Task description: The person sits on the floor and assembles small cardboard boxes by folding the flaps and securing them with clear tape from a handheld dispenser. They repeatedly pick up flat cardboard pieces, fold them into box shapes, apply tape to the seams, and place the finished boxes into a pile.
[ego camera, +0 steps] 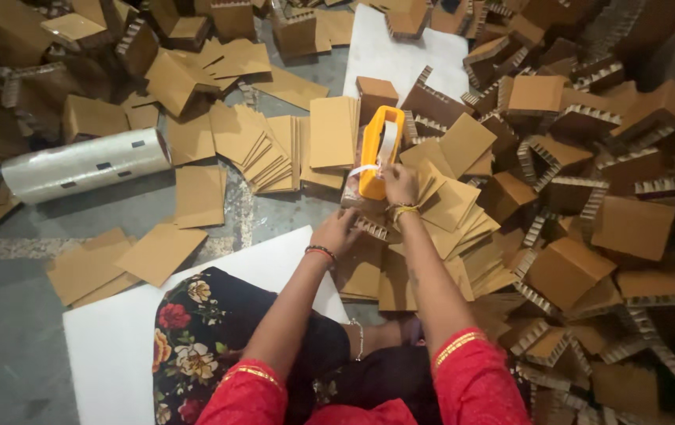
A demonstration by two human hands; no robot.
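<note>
The right hand is gripping the orange tape dispenser, fingers closed around its lower end, pressing it onto a small cardboard piece on the floor. The left hand is steadying that piece from the near side, fingers curled on its corrugated edge. Stacks of flat cardboard squares are lying just beyond; a roll of clear film is lying well apart.

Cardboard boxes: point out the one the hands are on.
The box under the orange tape dispenser, just ahead of the knees; the others lie untouched.
</note>
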